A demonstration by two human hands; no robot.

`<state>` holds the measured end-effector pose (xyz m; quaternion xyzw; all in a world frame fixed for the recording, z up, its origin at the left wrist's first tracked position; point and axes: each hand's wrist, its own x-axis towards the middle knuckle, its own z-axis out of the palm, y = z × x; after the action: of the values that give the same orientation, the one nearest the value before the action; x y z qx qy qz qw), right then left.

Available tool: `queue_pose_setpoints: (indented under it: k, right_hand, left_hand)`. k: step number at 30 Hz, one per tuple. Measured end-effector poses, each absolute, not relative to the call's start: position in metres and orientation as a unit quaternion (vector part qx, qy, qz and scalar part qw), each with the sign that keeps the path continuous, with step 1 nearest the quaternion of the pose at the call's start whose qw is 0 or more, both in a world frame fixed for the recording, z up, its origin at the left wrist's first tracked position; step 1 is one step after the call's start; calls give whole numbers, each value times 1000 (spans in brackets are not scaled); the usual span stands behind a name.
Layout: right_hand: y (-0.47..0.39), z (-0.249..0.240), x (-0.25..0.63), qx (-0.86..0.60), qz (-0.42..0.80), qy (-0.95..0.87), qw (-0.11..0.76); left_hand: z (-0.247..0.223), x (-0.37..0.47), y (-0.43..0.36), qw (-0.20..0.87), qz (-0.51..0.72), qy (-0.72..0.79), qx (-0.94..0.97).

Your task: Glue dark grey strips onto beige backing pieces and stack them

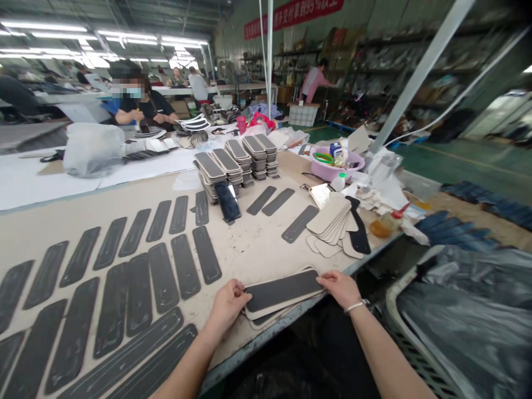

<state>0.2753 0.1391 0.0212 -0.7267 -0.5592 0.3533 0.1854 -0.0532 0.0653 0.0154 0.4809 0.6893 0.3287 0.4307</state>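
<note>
A dark grey rounded strip (285, 289) lies over a slightly larger beige panel (274, 306), on a small pile of such panels at the table's near edge. My left hand (230, 302) pinches the strip's left end between thumb and fingers. At its right end, my right hand (339, 287), with a bracelet on the wrist, grips the corner with the fingertips. Whether the beige layer is pinched too, I cannot tell. Left of my hands, several dark strips (163, 277) with shiny streaks lie in rows. A fan of beige panels (330, 217) rests beyond my right hand.
Stacks of finished-looking panels (211, 166) stand at the back, a phone (228, 200) leaning on them. To the right are a purple basin (332, 170), a bottle of amber liquid (384, 224) and a crate with dark plastic (465, 310). A masked co-worker (153, 111) sits across.
</note>
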Motion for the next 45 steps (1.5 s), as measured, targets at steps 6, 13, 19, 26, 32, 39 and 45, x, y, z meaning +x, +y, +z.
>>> queue_pose_setpoints:
  k: [6, 13, 19, 26, 32, 39, 45]
  right_hand:
    - [144, 7, 285, -722, 368, -557, 181]
    - [141, 13, 280, -724, 391, -535, 193]
    - [143, 10, 283, -723, 387, -545, 174]
    - [141, 16, 281, -720, 350, -576, 164]
    - [141, 16, 280, -711, 335, -598, 157]
    - [141, 15, 280, -713, 352, -585, 159]
    - [141, 11, 281, -709, 345, -593, 161]
  left_hand:
    - [18, -52, 60, 435, 338, 677, 489]
    - [16, -53, 57, 437, 333, 662, 509]
    - [21, -53, 54, 406, 303, 666, 548]
    - [24, -53, 34, 271, 322, 628, 654]
    - [20, -58, 15, 158, 304, 516, 785]
    - [22, -57, 15, 137, 302, 487, 808]
    - [17, -56, 13, 110, 296, 491, 812]
